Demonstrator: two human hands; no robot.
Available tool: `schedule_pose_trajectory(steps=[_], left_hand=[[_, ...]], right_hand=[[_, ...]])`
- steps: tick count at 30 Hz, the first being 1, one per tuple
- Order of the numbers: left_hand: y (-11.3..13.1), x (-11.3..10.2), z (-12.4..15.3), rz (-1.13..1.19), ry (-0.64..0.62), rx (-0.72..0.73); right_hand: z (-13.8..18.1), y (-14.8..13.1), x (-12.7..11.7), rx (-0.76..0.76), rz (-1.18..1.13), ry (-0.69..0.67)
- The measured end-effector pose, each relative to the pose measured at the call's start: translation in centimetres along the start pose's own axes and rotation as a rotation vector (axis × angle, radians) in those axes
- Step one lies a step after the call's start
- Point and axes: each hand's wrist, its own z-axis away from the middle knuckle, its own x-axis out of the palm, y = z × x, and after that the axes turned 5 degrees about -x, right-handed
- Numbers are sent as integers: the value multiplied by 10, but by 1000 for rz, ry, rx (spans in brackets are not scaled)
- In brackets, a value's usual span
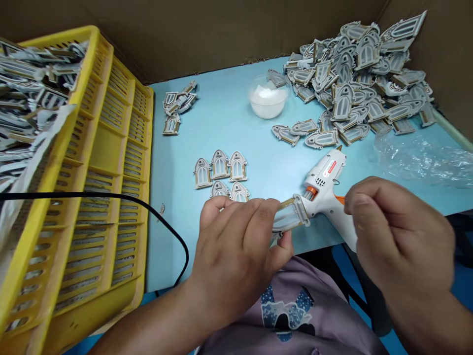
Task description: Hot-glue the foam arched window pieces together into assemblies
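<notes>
From the head view, we see our left hand (240, 241) clamped on a white and tan arched window-shaped piece (290, 215) above the near edge of the light-blue tabletop (172, 167). Our right hand (401, 241) is curled, thumb against forefinger, near the handle of the white and orange glue gun (325, 170); we cannot tell whether anything is inside it. Similar arched pieces (220, 165) lie just beyond our left hand, a grey-white heap (345, 69) far right, and a yellow slatted plastic crate (107, 143) left.
</notes>
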Motion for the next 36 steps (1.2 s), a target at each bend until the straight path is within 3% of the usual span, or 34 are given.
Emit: schedule_pose_trajectory(steps=[3, 11, 15, 23, 26, 29, 32, 34, 36], left_hand=[[-1, 1, 0, 15, 14, 0], [-3, 1, 3, 55, 35, -1], [-1, 1, 3, 64, 49, -1], [1, 0, 1, 137, 16, -30], [-3, 0, 2, 235, -37, -21], [-8, 0, 2, 365, -105, -24], [-14, 3, 2, 484, -160, -40], [-17, 4, 1, 541, -209, -73], [-19, 4, 2, 577, -266, -121]], right_hand=[[2, 3, -10, 22, -26, 9], [5, -13, -7, -164, 25, -89], [7, -20, 1, -248, 86, -21], [4, -23, 7, -234, 113, -1], [2, -11, 6, 0, -61, -82], [5, 7, 7, 299, -582, -276], [13, 18, 8, 364, -1072, -531], [18, 18, 7, 319, -1090, -603], [21, 16, 6, 275, -917, -581]])
